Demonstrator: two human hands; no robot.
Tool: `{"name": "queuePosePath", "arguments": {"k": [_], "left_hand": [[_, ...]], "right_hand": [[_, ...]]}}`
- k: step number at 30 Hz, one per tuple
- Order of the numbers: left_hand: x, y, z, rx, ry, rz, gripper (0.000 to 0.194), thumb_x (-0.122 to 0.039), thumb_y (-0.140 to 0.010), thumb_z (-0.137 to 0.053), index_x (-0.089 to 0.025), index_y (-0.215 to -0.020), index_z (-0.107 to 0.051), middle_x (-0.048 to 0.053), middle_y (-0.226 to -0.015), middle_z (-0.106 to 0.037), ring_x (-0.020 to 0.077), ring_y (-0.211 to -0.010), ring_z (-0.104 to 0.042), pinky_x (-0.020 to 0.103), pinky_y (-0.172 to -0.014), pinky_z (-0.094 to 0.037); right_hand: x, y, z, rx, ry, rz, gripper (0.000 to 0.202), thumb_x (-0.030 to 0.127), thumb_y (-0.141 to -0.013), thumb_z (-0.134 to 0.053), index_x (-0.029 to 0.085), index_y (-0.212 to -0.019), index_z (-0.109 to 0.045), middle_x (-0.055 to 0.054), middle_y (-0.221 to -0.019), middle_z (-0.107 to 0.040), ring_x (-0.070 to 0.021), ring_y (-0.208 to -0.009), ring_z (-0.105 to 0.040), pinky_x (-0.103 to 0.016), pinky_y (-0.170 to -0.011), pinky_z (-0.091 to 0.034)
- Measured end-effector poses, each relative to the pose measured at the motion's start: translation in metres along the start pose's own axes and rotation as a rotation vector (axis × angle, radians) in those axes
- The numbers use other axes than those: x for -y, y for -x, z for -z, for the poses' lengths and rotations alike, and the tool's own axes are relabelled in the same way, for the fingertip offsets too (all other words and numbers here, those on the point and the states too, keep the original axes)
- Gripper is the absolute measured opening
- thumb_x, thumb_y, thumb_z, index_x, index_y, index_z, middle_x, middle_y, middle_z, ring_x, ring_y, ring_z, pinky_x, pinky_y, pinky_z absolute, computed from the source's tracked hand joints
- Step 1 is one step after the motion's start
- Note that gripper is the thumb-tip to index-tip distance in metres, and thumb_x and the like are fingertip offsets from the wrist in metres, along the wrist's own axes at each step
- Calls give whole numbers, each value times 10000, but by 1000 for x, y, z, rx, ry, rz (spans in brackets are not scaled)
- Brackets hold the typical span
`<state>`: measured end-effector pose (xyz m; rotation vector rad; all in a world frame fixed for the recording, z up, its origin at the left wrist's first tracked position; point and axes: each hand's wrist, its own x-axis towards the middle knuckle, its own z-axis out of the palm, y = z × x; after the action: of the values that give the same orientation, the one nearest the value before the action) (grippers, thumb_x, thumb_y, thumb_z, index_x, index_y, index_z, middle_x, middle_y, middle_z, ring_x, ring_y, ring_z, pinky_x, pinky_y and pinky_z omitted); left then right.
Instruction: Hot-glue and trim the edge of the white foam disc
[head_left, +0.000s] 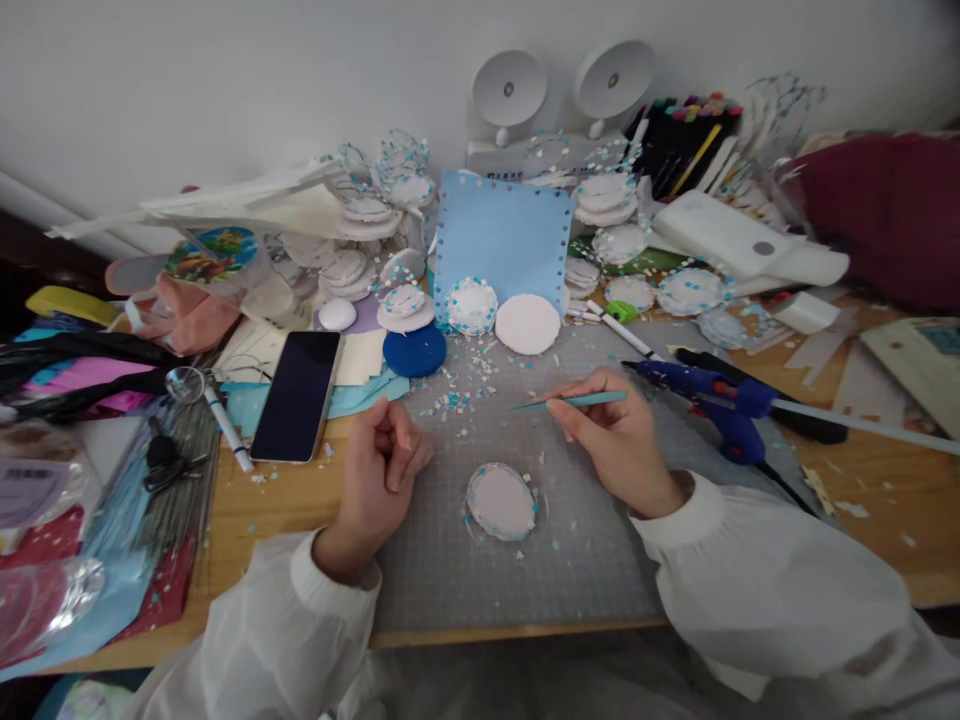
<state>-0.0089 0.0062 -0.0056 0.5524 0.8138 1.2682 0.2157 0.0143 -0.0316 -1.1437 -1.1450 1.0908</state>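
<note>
My right hand (615,435) holds teal tweezers (592,399) between thumb and fingers, their tip pointing left above the grey cutting mat (442,590). My left hand (382,475) rests at the mat's left side, fingers curled in; whether anything is inside them is hidden. Between and slightly below the hands lies a round white disc (502,502) edged with small blue and white pieces. Loose blue and white bits (454,402) are scattered on the mat beyond it. Behind them stand a decorated round piece (471,305) and a plain white disc (527,324).
A phone (296,397) and a magnifier (184,384) lie at left. On the right are a blue glue gun (705,390) and a white device (727,235). A light blue board (502,235) leans at the back beside stacked white discs. Markers (682,145) stand behind.
</note>
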Motion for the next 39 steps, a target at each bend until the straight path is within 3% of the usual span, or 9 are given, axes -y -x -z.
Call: {"name": "queuePosePath", "arguments": {"k": [5,10,16,27,39], "left_hand": [[3,2,1,36,3,17,481,-313,-936,-359,-158,-506,-510,-66,-269,-265,50,-289,-201,229,-452,-236],[6,3,0,42,-23,22,432,-301,-906,-413,-156,-510,-510,-70,-276,-266,48,-297,-195,231,-449,-225],[7,4,-2,34,-86,1,369,-263,-878,-445,-155,-528,-491,-75,-291,-276,47,-307,-192,229,-449,-219],[6,3,-1,55,-77,24,351,-258,-878,-442,-156,-547,-500,-73,-304,-267,56,-323,-194,243,-453,-202],[4,2,-2,37,-92,34,317,-269,-860,-456,-161,-565,-499,-81,-305,-256,53,-323,-182,239,-461,-220]], "right_hand": [[5,3,-3,26,144,128,185,282,-754,-727,218,-751,-554,-26,-808,-710,-100,-515,-536,-244,-445,-415],[0,-4,-7,67,277,245,158,272,-774,-701,216,-758,-554,-42,-805,-703,-151,-670,-631,-271,-534,-473],[-7,-13,-19,163,415,397,73,224,-804,-650,221,-803,-578,-23,-800,-705,-123,-616,-599,-256,-539,-465],[-10,-15,-20,236,494,321,34,229,-812,-632,210,-798,-607,-1,-708,-651,-95,-537,-529,-219,-472,-393],[2,-11,-14,142,404,321,82,253,-806,-655,223,-800,-580,-13,-790,-680,-102,-554,-510,-255,-519,-422]]}}
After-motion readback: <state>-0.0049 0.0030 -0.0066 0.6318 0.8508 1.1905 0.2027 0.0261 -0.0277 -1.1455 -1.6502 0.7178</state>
